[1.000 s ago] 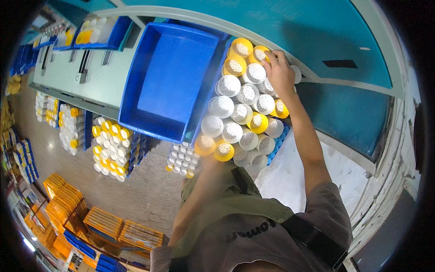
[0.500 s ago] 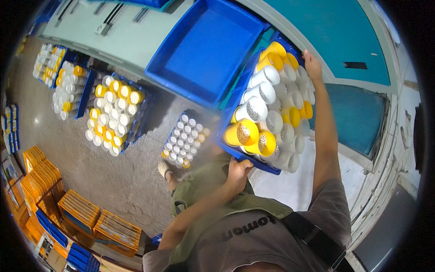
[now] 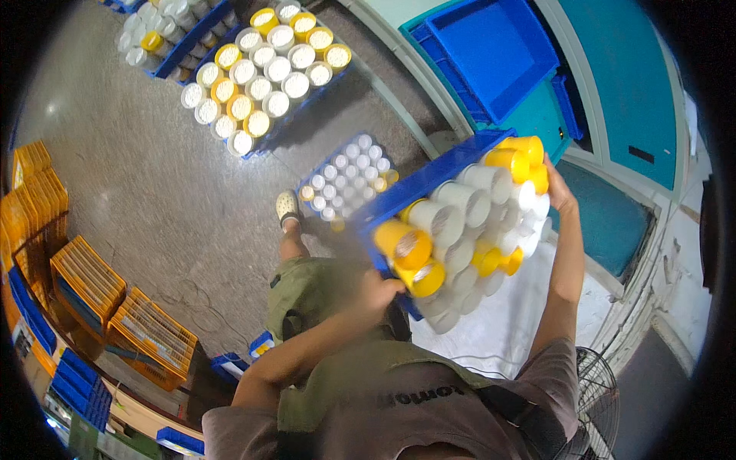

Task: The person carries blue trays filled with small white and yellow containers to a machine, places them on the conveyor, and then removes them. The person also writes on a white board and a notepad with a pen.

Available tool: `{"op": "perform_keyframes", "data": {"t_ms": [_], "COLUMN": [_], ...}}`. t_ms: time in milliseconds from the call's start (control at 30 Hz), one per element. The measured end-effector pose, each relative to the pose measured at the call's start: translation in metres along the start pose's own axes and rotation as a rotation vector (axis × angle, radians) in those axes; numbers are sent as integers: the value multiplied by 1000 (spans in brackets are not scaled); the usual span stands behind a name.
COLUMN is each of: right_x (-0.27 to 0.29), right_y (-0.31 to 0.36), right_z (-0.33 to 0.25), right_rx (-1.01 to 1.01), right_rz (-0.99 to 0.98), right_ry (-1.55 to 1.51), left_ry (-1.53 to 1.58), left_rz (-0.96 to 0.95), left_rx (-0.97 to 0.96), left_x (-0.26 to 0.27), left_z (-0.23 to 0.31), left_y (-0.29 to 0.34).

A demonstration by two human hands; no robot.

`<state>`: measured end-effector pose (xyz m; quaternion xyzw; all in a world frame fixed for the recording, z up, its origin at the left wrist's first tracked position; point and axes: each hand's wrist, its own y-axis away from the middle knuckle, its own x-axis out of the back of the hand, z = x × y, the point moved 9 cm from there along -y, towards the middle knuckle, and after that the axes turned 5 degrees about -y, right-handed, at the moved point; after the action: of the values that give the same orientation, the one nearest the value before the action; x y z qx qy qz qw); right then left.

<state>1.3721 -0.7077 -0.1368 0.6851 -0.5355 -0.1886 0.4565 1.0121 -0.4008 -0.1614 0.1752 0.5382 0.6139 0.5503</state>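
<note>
I carry a blue tray (image 3: 441,178) packed with several white cups (image 3: 464,205) and yellow cups (image 3: 404,244). It is tilted, so the cups lean and their mouths face right and downward. My left hand (image 3: 376,294), somewhat blurred, grips the tray's near left corner. At the far right end, my right hand (image 3: 559,188) is closed on the tray's edge beside the yellow cups, its fingers partly hidden. Small grains show in some of the cups.
A low blue tray of cups (image 3: 349,180) sits on the floor by my foot. Farther off stands a taller stack of filled cups (image 3: 264,69). An empty blue tray (image 3: 491,57) rests by the teal panel. Orange crates (image 3: 153,337) line the left; a fan (image 3: 598,391) stands lower right.
My view has swung left, so the empty tray and the floor stacks appear shifted. The carried tray has come away from beside the empty tray and tips more to the right.
</note>
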Motion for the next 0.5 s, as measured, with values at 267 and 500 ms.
{"op": "perform_keyframes", "data": {"t_ms": [267, 500], "right_x": [-130, -228], "right_y": [-40, -203], "right_z": [81, 177], "right_rx": [4, -97], "right_rz": [-99, -167], "right_ry": [-154, -163], "left_ry": [-78, -75], "left_rz": [204, 213], "left_rx": [62, 191], "left_x": [126, 238], "left_z": [-54, -125], "left_y": [-4, -175]}}
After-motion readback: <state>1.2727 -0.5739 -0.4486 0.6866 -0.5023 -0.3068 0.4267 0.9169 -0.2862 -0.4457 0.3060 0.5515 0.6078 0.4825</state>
